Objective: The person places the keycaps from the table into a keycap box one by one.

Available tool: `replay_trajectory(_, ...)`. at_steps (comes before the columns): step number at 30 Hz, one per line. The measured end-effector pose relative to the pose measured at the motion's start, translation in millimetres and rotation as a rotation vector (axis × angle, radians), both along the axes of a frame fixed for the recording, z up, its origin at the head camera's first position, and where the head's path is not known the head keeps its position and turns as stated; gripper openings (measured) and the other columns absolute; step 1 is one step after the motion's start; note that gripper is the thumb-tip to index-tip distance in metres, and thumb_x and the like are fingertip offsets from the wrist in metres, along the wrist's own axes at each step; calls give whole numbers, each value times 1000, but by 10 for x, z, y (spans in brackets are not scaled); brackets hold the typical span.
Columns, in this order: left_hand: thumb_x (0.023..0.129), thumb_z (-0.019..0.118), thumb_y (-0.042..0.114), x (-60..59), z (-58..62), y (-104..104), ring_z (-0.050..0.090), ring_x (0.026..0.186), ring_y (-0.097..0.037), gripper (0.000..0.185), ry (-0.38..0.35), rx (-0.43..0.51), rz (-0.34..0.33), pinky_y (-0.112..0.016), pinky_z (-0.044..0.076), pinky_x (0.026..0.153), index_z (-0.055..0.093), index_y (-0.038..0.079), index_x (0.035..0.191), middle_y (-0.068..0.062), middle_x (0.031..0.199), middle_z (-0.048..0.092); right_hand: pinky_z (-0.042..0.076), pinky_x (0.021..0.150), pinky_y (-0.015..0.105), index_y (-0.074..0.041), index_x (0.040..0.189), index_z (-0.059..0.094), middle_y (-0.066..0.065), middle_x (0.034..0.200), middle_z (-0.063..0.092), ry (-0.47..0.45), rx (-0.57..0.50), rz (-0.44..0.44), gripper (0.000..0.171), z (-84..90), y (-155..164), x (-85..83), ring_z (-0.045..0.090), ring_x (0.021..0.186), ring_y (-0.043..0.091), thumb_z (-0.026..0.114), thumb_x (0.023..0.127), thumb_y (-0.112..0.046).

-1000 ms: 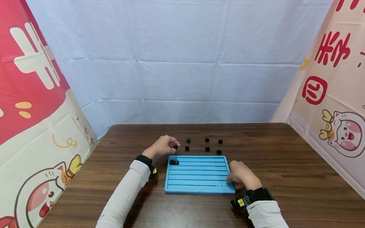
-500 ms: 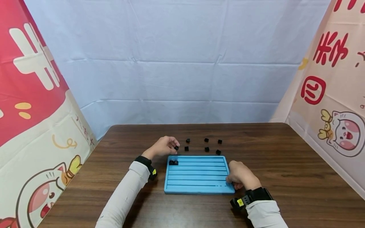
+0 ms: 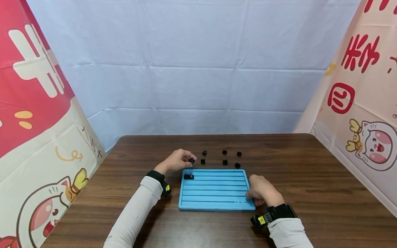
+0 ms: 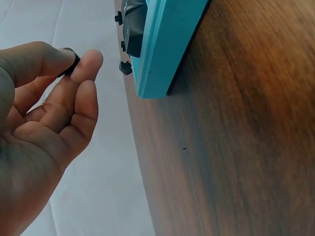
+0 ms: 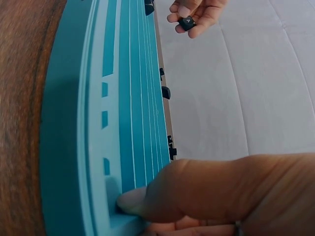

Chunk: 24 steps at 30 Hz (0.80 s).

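Note:
My left hand point(image 3: 176, 160) pinches a black keycap point(image 3: 192, 160) between thumb and fingertips, just beyond the far left corner of a light-blue ridged tray point(image 3: 214, 189). In the right wrist view this keycap point(image 5: 187, 22) shows a pale letter on its top. Two more keycaps point(image 3: 189, 176) sit side by side in the tray's far row, at its left end. My right hand point(image 3: 263, 191) grips the tray's right side near the front corner. Its thumb point(image 5: 135, 200) presses inside the rim, with the other fingers partly hidden outside.
Several loose black keycaps, among them one near the left hand point(image 3: 203, 161) and one farther right point(image 3: 237, 165), lie on the brown wooden table point(image 3: 149, 220) behind the tray. A pale cloth point(image 3: 198, 86) hangs behind the table, with printed cloths at both sides.
The keycap in my left fingertips has turned slightly, while that hand has barely shifted. My right hand and the tray stay in place.

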<state>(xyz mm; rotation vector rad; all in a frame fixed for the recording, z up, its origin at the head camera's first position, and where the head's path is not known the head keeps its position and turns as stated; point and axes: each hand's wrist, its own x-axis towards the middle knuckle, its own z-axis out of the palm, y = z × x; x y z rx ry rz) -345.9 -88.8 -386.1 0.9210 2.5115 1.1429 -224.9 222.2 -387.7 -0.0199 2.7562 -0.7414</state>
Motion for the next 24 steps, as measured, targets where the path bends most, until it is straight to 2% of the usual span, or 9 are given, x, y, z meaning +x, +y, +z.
replay_trajectory(5, 91, 52, -5, -7, -25, -4, 62, 89, -24, 28, -21, 48, -22, -34, 51, 76, 55, -4, 119, -22, 108, 58, 45, 37, 25, 1, 65, 59, 8, 45, 54, 1, -1, -1, 13, -7, -2, -4, 53, 38, 15, 64, 77, 3)
replay_trajectory(10, 90, 52, -8, -10, -41, -7, 62, 87, -25, 22, -38, 101, -34, -38, 51, 76, 53, -5, 112, -25, 104, 57, 46, 37, 26, 0, 63, 58, 8, 45, 54, 15, 1, 5, 16, -19, -7, -3, 53, 38, 16, 65, 77, 3)
replay_trajectory(13, 88, 57, -7, -4, -40, -1, 61, 86, -21, 21, -28, 86, -22, -35, 52, 75, 56, -4, 109, -22, 103, 59, 46, 37, 26, 1, 67, 58, 9, 46, 54, 11, -1, 4, 13, -22, -5, -2, 53, 38, 16, 65, 77, 3)
replay_trajectory(16, 85, 64, -4, -3, -36, 9, 59, 83, -18, 24, 0, 45, -2, -31, 51, 71, 58, -2, 108, -13, 98, 61, 46, 37, 26, 2, 69, 58, 9, 46, 54, 4, -7, -2, 10, -21, 0, -2, 53, 38, 16, 65, 77, 3)
replay_trajectory(20, 83, 68, -1, -6, -26, 16, 58, 79, -17, 24, 30, 14, 9, -30, 51, 69, 61, -1, 105, -5, 91, 61, 45, 37, 25, 1, 66, 59, 9, 46, 54, -7, -9, 0, 13, -15, 5, -4, 52, 38, 15, 64, 77, 3)
replay_trajectory(24, 84, 67, 1, -3, -13, 21, 57, 84, -17, 25, 53, 4, -3, -30, 51, 72, 61, -1, 108, -5, 95, 62, 46, 37, 25, 1, 65, 59, 9, 46, 54, -10, -7, 2, 14, -6, 3, -6, 52, 38, 15, 64, 77, 3)
